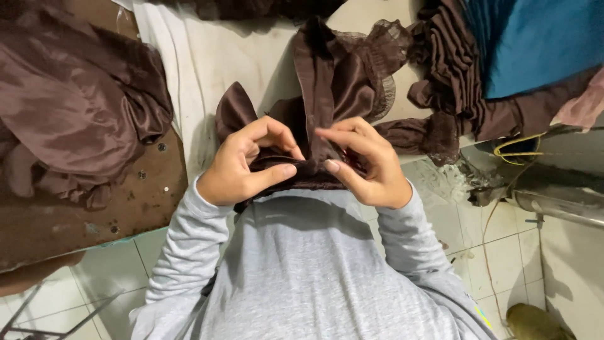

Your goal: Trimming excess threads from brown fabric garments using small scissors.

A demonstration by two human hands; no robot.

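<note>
Left hand: the left hand [242, 165] is curled almost shut. Its thumb and fingers pinch the edge of the brown satin piece [327, 88].
Right hand: the right hand [365, 162] is curled too, and its fingertips pinch the same edge, just beside the left thumb.
Where the cloth is: the brown satin piece sits between both hands, close to the person's chest in the grey sweater [302, 264]. Its top stands up over the white table [220, 56], and a bit of brown lace [384, 50] hangs at its far side.
Things around: a big heap of brown cloth [75, 101] lies on the left. Pleated brown cloth [453, 63] and a blue cloth [541, 38] lie on the right. The floor has pale tiles [497, 252].
How to do it well: I think small, firm pinches work best, because satin is slippery. Keep both thumbs close together so the fold stays flat. Go slowly and keep the edge even, and hold the lace out of the fold.
</note>
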